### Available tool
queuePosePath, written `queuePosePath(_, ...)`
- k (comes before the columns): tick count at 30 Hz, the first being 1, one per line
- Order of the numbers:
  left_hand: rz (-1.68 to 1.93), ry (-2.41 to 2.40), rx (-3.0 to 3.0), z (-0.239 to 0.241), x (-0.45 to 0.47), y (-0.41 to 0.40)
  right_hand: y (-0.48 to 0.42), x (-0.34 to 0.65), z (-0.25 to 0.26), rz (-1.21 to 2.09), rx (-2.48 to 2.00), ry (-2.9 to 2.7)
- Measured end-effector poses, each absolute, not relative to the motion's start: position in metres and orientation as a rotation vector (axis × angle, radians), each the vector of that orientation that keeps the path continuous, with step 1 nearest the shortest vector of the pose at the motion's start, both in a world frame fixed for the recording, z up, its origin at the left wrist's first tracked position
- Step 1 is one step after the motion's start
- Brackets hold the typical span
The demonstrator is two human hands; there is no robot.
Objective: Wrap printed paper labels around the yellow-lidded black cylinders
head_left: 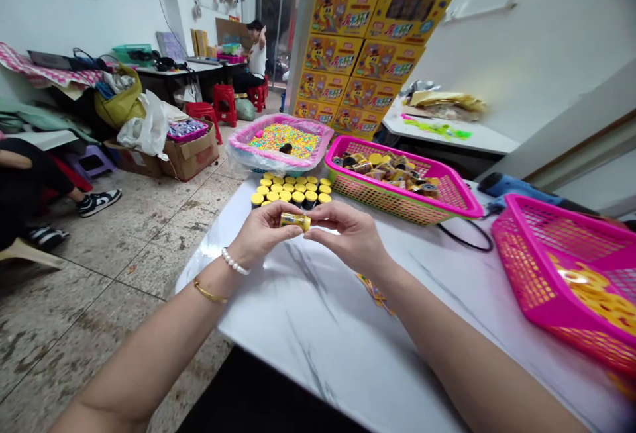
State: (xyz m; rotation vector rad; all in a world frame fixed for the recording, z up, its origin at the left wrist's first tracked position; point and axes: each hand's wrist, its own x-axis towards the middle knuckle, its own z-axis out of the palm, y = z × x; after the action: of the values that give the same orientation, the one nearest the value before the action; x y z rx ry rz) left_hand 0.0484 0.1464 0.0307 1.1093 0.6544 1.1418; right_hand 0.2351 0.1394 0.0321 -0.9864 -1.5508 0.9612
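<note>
Nearest the camera: two bare forearms, left [149, 347] and right [472, 347], over a marble-patterned tabletop [298, 327]. Printed pieces [373, 290] lie just beside the right forearm; risk noted: a sideways sweep of that arm could drag them out of place.

Main item, a small cylinder [295, 221], is raised over the tabletop, lying roughly level between both hands. Judged hazard: it is smooth-looking and round and rests on fingertips only, so uneven pressure or a twist could make it slip and roll into the containers beyond.

Fingers: left hand [263, 230] pinches the cylinder's body, thumb below, forefinger above, gap only its thickness. Right hand [348, 234] grips the yellow end, thumb and forefinger nearly closed; exact contact partly hidden.

Beyond: yellow-capped containers [287, 195] in close rows; knocking one might topple neighbours. Farther: a magenta basket [392, 204] and a plastic-lined basin [322, 132] of pellets [288, 136].
</note>
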Motion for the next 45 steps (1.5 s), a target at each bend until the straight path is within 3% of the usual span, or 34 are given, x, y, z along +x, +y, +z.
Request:
queuePosePath(7, 1.114, 0.712, 1.287, 0.023, 0.05, 0.148, 0.145, 0.235, 0.035, 1.582, -1.076, -1.138)
queuePosePath(15, 0.904, 0.708, 1.021, 0.014, 0.052, 0.154, 0.145, 0.241, 0.032, 1.651, -0.966, -1.285)
queuePosePath(21, 0.79, 0.577, 0.992, 0.018, 0.049, 0.149, 0.142, 0.237, 0.022, 1.48, -0.833, -1.187)
queuePosePath(36, 0.632, 0.911, 0.77, 0.018, 0.054, 0.151, 0.123, 0.221, 0.018, 1.119, -0.864, -1.572)
queuePosePath(41, 0.59, 0.896, 0.757, 0.023, 0.054, 0.149, 0.152, 0.251, 0.046, 0.711, -1.054, -1.551)
queuePosePath(45, 0.613, 0.907, 0.785, 0.029, 0.052, 0.147, 0.197, 0.311, 0.088, -0.003, -1.426, -1.444)
